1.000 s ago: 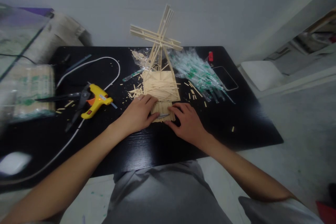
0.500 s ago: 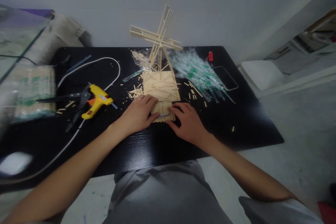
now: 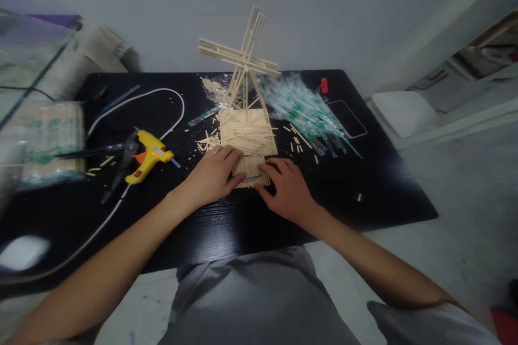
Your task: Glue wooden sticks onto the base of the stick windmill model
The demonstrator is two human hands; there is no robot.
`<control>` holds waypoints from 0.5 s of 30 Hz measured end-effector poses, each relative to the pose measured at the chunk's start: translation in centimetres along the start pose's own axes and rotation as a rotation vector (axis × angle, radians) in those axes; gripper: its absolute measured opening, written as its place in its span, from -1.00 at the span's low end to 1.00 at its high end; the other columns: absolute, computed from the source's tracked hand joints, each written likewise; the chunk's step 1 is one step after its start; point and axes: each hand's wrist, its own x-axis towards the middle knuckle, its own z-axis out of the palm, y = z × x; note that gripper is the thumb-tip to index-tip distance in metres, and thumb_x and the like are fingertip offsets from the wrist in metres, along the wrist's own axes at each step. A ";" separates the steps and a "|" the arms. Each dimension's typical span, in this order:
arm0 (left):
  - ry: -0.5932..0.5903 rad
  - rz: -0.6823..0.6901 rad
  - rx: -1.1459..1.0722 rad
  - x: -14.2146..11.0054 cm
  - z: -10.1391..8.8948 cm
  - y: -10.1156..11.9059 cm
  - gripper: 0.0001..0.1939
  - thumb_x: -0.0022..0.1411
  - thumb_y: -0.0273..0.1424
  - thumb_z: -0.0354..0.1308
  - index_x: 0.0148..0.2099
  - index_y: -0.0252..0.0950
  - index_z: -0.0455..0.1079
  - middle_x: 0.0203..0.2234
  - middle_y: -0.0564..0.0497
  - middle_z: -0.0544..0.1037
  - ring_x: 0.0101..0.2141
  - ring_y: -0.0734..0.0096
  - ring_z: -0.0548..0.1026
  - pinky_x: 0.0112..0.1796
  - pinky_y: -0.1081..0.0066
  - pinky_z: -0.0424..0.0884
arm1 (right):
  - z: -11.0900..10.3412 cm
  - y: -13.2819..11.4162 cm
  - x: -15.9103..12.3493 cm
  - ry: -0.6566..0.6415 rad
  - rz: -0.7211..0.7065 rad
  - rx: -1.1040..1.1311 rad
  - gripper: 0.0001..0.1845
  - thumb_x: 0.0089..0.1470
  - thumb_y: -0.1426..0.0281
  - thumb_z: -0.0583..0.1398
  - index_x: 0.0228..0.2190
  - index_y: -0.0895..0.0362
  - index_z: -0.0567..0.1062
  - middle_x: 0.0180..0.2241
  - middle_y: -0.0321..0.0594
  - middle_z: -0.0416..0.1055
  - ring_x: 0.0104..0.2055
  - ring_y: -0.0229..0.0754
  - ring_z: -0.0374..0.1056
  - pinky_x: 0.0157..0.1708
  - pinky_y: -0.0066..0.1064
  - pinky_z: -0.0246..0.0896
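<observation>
A small panel of wooden sticks (image 3: pixel 254 165), laid side by side, lies on the black table between my hands. My left hand (image 3: pixel 216 172) holds its left side, thumb on the near part and fingers bent at the far corner. At the right side, my right hand (image 3: pixel 289 191) grips the edge with thumb and bent index finger. A narrow grey pointed piece (image 3: pixel 253 177) lies on the panel by my left thumb; its kind is unclear. Just beyond stands a stick-built windmill (image 3: pixel 245 59) on a square base (image 3: pixel 246 116), with loose sticks (image 3: pixel 253 140) piled on it.
On the left lie a yellow glue gun (image 3: pixel 149 157), its white cord (image 3: pixel 109 221), black-handled pliers (image 3: pixel 125 161) and a bag of sticks (image 3: pixel 54 140). Green-printed plastic wrappers (image 3: pixel 301 108) and a red object (image 3: pixel 324 85) are at the back right. Short stick offcuts (image 3: pixel 208 141) are scattered about.
Both hands stay in place around the stick panel. The view shifts very slightly; nothing else has visibly moved.
</observation>
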 end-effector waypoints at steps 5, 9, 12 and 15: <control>-0.008 0.000 0.015 0.0 -0.1 0.1 -0.58 0.43 -0.20 0.13 0.21 -0.34 0.32 0.06 -0.22 0.49 0.07 -0.04 0.44 0.09 0.02 0.38 | 0.1 -0.1 0.0 0.012 0.005 0.006 -0.57 0.19 0.28 0.32 0.06 0.16 0.55 0.11 0.06 0.46 0.16 0.20 0.31 0.12 0.05 0.29; -0.005 -0.001 0.018 0.0 0.0 0.0 -0.59 0.42 -0.21 0.14 0.20 -0.31 0.32 0.05 -0.21 0.50 0.06 -0.04 0.45 0.09 0.01 0.38 | 0.1 0.1 0.0 0.014 -0.005 0.019 -0.57 0.19 0.28 0.33 0.06 0.16 0.55 0.10 0.05 0.46 0.16 0.21 0.31 0.12 0.07 0.29; 0.000 -0.001 0.009 0.0 0.0 0.0 -0.58 0.41 -0.22 0.15 0.20 -0.31 0.32 0.05 -0.22 0.50 0.05 -0.05 0.45 0.08 0.00 0.39 | 0.3 0.3 0.0 0.019 -0.015 0.030 -0.57 0.20 0.28 0.33 0.07 0.16 0.54 0.10 0.04 0.46 0.16 0.20 0.31 0.12 0.07 0.29; 0.003 0.002 0.004 0.0 0.0 -0.1 -0.58 0.41 -0.22 0.15 0.20 -0.32 0.33 0.05 -0.22 0.50 0.05 -0.04 0.45 0.08 0.01 0.39 | 0.4 0.5 0.0 0.028 -0.025 0.039 -0.57 0.20 0.29 0.33 0.07 0.15 0.54 0.10 0.03 0.47 0.15 0.19 0.31 0.12 0.07 0.29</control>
